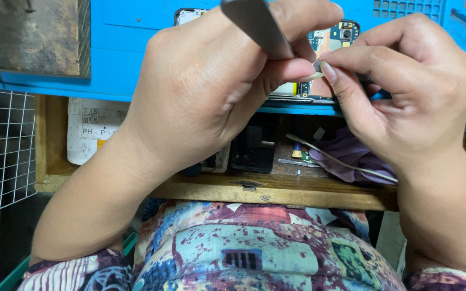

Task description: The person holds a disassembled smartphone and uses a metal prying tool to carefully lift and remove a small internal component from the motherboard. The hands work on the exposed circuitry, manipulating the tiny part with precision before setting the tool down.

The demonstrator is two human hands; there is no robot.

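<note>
My left hand (211, 91) grips a flat metal blade (257, 27); my right hand (405, 86) pinches closed at its tip, above the opened phone (330, 40) on the blue mat (125, 48)

wire rack (4, 145) over at 9 o'clock, purple cloth (346, 156) in the wooden drawer (276, 188) around 4, worn wood block (33, 35) at 11

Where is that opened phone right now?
The opened phone lies on the blue mat at top centre, mostly hidden behind the left hand and right hand.
</note>
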